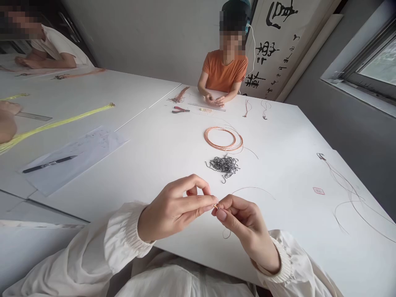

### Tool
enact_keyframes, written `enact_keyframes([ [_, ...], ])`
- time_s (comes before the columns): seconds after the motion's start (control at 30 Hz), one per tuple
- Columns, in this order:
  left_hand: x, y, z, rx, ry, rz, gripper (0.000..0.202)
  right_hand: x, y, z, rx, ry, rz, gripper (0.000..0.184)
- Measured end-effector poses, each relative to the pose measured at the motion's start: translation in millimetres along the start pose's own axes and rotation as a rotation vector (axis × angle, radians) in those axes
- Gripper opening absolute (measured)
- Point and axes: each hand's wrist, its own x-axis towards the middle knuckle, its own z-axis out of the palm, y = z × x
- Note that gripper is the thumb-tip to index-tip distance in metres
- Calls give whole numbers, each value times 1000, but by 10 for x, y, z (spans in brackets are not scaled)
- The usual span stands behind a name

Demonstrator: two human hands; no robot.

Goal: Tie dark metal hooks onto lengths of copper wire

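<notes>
Just above the table's near edge, the fingertips of my two hands meet. My right hand pinches a fish hook, mostly hidden by thumb and fingers; a small bit with orange line wound on it shows between the hands. At that wound bit, the thumb and fingers of my left hand are pressed together on the fishing line. A loose thin line curves out behind my right hand, and a small loop hangs below it. Beyond my hands lies a pile of dark fish hooks.
An orange coil of line lies behind the hooks. To the right are hooks with long lines; at left, paper with a pen and yellow strands. Across sits a person in orange near pliers; others work at left.
</notes>
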Motion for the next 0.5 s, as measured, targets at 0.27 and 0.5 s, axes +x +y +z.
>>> enact_keyframes([
  [0.27, 10, 13, -27, 104, -115, 18, 17, -15, 35, 50, -56, 41, -89, 23],
  [0.5, 20, 18, -28, 41, -129, -28, 17, -38, 76, 65, -161, 62, -176, 18],
])
